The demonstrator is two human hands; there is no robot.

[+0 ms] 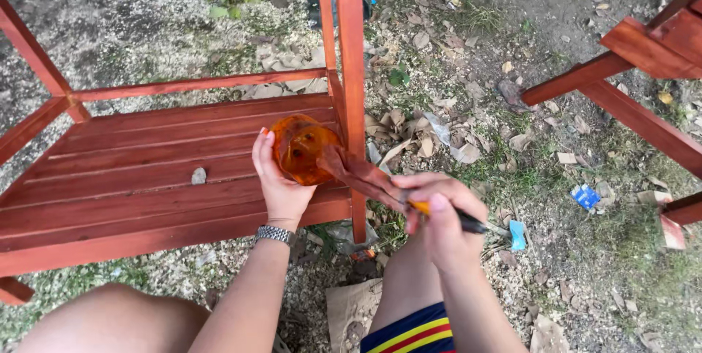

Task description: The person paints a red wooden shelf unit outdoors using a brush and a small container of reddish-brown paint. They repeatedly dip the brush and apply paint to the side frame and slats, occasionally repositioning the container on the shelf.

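**Brush loaded at the cup, right by the stained upright**

Here we are outdoors, looking straight down. The left hand [281, 181] wraps its fingers round an orange plastic cup [298, 147] tinted with reddish-brown stain, tipped on its side toward the other hand and held just over the front right corner of the slatted shelf [131, 170]. The right hand [439, 210] is closed tight on the handle of a brush [365, 176], whose wet, stain-soaked bristles sit right at the cup's mouth, touching its rim.

My read: this is a loading stroke. To do it well, keep the cup tilted only enough to reach the liquid, and wipe the bristles on the rim so the excess drains back, not onto the knees below. Hold the brush low on the handle for control.

The shelf is red-brown wood, glossy in places, with a small pale scrap [198, 175] lying mid-slat. An upright post [352, 68] rises just beside the cup. A second stained frame [643, 90] stands well apart at the right. The ground is gravel, dry leaves, thin grass and bits of litter.
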